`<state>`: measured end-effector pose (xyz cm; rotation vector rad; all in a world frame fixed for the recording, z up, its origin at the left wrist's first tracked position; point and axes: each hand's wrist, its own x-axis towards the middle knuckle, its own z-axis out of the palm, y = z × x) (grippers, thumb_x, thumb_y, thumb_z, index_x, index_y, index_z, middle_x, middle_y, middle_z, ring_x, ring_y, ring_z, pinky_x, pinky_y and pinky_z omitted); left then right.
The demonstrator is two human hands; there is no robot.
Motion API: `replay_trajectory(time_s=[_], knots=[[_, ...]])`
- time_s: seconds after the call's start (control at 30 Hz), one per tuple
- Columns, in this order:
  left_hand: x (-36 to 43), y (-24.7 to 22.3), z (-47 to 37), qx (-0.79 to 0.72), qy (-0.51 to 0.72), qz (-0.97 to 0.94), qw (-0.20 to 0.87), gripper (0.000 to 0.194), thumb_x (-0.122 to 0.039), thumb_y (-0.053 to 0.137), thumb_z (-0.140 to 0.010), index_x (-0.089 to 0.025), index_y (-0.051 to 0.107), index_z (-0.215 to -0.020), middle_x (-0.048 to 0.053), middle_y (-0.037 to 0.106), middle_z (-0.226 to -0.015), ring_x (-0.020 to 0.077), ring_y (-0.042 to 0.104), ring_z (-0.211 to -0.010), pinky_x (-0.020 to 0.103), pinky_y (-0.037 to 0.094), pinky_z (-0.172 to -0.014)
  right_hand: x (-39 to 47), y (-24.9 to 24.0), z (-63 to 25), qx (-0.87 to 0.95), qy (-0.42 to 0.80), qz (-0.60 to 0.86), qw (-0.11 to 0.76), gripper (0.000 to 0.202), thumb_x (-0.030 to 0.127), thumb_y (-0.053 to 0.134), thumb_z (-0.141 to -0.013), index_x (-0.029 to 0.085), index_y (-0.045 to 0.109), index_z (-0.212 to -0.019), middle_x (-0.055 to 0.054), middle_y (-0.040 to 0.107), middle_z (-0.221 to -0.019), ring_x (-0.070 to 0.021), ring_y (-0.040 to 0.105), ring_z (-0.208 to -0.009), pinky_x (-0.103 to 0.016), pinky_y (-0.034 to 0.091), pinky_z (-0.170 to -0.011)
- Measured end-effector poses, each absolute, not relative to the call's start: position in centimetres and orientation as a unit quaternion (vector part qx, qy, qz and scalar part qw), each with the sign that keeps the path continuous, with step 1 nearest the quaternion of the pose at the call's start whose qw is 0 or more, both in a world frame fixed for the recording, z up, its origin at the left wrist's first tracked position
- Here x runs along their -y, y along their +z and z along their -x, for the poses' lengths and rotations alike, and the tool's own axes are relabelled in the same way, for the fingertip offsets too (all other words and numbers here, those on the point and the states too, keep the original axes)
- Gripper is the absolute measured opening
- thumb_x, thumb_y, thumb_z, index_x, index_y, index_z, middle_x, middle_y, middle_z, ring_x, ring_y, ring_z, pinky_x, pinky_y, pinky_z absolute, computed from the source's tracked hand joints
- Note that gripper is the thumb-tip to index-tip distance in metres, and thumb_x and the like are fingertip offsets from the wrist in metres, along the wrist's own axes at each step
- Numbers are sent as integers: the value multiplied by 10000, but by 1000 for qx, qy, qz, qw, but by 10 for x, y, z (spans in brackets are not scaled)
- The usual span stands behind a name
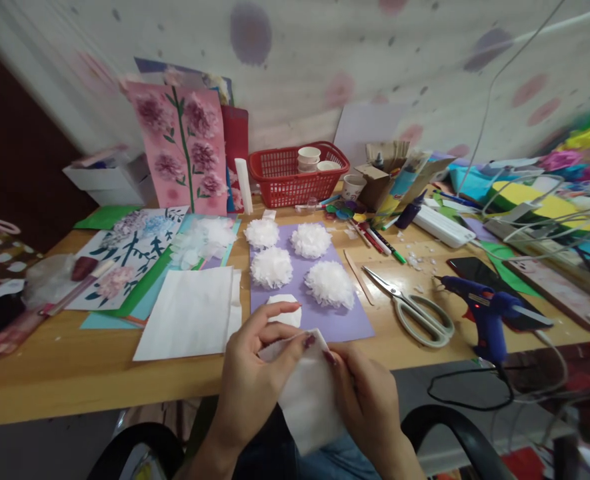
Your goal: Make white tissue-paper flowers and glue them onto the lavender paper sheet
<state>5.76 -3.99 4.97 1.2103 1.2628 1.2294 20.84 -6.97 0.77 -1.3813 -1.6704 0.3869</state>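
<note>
Holding a folded white sheet [312, 400] just off the near edge of a wooden table [179, 380]. With the left hand [255, 360], pressing the thumb down on the sheet near its top, arching the index finger up and clear of the thumb; cannot tell the hold of the other fingers, hidden behind the paper. With the right hand [367, 383], gripping the upper right edge between thumb and bent fingers, closed up with only the paper between. Just past the left index finger, can see a white cut-out [295, 313], partly covered by that hand, overlapping the near side of a purple sheet [359, 327]. Farther back on the purple, can count four fluffy white flowers [329, 285], two at left and two at right. To the left, can see a stack of square white sheets [187, 310], with a heap of thin white petals [202, 240] behind. At the far middle, can make out a red basket [289, 192] with white cups [309, 157] inside. To the right, can see a thin stick [359, 277], then pale-handled scissors [399, 295], then a blue glue gun [489, 327].
</note>
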Motion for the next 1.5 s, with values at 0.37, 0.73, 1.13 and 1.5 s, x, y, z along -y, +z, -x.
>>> replay_trajectory(time_s=[0.37, 0.73, 1.13, 1.5], knots=[[8, 62, -36, -541, 651, -374, 380, 421, -334, 888, -647, -176, 687, -981, -16, 732, -716, 119, 657, -596, 176, 499, -533, 73, 2, -234, 695, 194, 545, 428, 224, 298, 503, -1000, 238, 676, -870, 31, 704, -655, -116, 640, -523, -186, 456, -533], [14, 74, -57, -491, 584, -497, 413, 308, -349, 807, -787, -230, 659, -1029, 11, 805, -823, 168, 759, -788, 199, 562, -677, 52, 25, -208, 623, 355, 474, 510, 210, 398, 607, -947, 251, 675, -1079, -17, 736, -930, -163, 681, -844, -228, 529, -737], [33, 22, -63, -345, 631, -299, 627, 482, -390, 638, -927, -334, 493, -1383, 64, 738, -1192, 218, 723, -1045, 294, 593, -807, 45, 8, -202, 378, 423, 576, 588, 369, 577, 612, -897, 210, 650, -882, 24, 591, -665, -117, 502, -613, -193, 415, -540], [39, 27, -58, -345, 549, -375, 662, 321, -272, 658, -905, -271, 726, -1218, 38, 682, -1353, 261, 556, -1321, 358, 426, -1113, 44, 11, -210, 327, 556, 528, 553, 380, 583, 729, -803, 240, 666, -954, -10, 719, -743, -155, 621, -605, -218, 441, -502]])
